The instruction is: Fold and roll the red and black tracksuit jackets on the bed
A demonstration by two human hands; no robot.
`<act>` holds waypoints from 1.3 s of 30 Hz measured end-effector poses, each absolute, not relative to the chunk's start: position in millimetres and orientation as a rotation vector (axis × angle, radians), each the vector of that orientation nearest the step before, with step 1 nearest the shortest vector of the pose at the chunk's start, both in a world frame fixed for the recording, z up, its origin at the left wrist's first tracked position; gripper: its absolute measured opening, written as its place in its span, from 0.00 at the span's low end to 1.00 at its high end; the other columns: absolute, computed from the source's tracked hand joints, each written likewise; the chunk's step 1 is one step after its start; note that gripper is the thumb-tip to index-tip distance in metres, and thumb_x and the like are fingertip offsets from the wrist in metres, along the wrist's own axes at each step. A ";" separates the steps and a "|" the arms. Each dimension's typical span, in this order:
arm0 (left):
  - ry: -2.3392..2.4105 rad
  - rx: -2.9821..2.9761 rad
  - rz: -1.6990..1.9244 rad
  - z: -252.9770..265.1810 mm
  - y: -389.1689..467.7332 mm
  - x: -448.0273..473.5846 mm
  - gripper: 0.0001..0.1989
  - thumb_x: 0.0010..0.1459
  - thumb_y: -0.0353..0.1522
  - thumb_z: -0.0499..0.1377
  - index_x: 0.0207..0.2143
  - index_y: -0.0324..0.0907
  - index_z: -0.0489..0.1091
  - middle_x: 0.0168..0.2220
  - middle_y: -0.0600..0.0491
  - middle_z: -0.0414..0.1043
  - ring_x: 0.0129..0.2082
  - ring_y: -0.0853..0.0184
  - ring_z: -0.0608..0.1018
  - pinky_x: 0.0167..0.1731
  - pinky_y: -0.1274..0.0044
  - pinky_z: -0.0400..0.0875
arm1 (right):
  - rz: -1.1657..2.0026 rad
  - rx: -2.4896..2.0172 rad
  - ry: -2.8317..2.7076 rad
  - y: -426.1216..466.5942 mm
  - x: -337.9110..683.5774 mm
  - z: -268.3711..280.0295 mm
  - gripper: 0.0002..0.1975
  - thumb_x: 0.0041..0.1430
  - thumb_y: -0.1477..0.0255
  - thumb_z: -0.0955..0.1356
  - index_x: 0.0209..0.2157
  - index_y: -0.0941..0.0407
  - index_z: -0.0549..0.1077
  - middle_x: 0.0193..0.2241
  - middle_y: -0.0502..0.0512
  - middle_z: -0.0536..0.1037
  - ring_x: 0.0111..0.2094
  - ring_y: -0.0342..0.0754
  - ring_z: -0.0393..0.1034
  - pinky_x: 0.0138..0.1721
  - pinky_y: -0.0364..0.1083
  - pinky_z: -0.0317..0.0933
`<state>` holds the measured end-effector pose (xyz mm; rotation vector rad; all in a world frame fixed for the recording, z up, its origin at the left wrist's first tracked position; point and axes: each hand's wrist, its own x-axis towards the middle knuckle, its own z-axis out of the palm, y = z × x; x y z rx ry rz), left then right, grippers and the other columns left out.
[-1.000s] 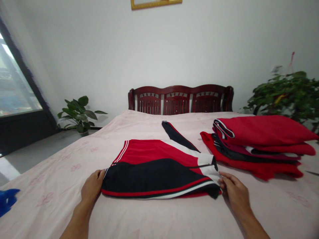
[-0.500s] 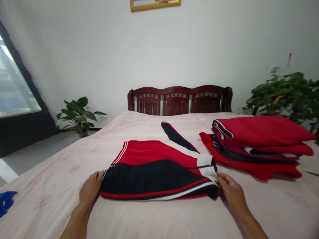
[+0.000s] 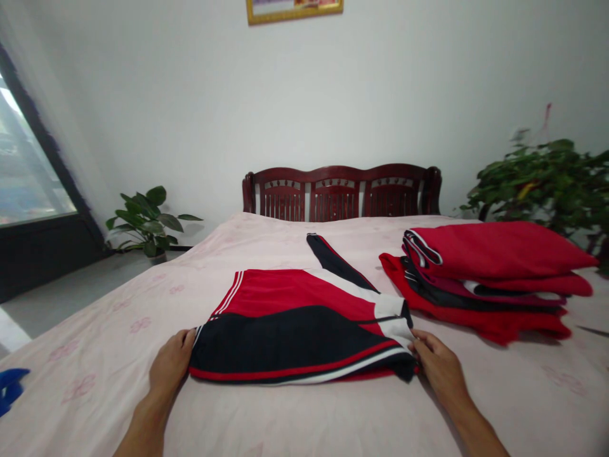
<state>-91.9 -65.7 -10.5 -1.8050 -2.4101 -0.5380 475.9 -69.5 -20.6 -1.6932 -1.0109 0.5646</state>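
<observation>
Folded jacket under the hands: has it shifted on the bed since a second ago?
No. The folded jacket keeps its spot beside the red pile; only the camera drifted slightly.

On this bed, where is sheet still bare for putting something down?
Bare sheet lies left of the folded jacket, out to the blue cloth, and along the near edge between the left hand and right hand. The right side is crowded by the red stack.
</observation>
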 end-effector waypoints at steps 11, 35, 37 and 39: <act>-2.400 -1.815 -0.512 -15.5 -63.4 -95.9 0.17 0.58 0.29 0.49 0.44 0.41 0.74 0.44 0.45 0.79 0.43 0.58 0.79 0.39 0.74 0.69 | 0.584 -1.732 -1.015 -69.8 475.6 -19.6 0.29 0.44 0.57 0.64 0.45 0.60 0.76 0.26 0.54 0.80 0.27 0.52 0.72 0.31 0.49 0.62; -2.460 -1.780 -0.579 -12.3 -63.1 -94.1 0.16 0.60 0.33 0.48 0.43 0.42 0.74 0.43 0.44 0.79 0.42 0.58 0.80 0.39 0.74 0.69 | 0.608 -1.713 -0.996 -72.1 471.3 -15.3 0.29 0.45 0.58 0.64 0.45 0.60 0.76 0.27 0.54 0.79 0.26 0.51 0.70 0.30 0.48 0.61; -2.460 -1.771 -0.587 -10.7 -64.1 -93.0 0.16 0.60 0.33 0.48 0.43 0.42 0.74 0.43 0.45 0.80 0.42 0.57 0.80 0.39 0.74 0.69 | 0.610 -1.709 -0.999 -72.4 470.9 -15.0 0.29 0.45 0.58 0.64 0.45 0.60 0.76 0.27 0.54 0.79 0.26 0.51 0.70 0.30 0.49 0.61; -2.455 -1.784 -0.586 -9.7 -64.4 -92.3 0.16 0.60 0.33 0.48 0.42 0.42 0.74 0.43 0.45 0.79 0.42 0.57 0.80 0.39 0.73 0.69 | 0.603 -1.713 -1.009 -72.1 471.4 -15.3 0.29 0.45 0.57 0.64 0.45 0.60 0.75 0.27 0.54 0.79 0.26 0.51 0.70 0.30 0.49 0.61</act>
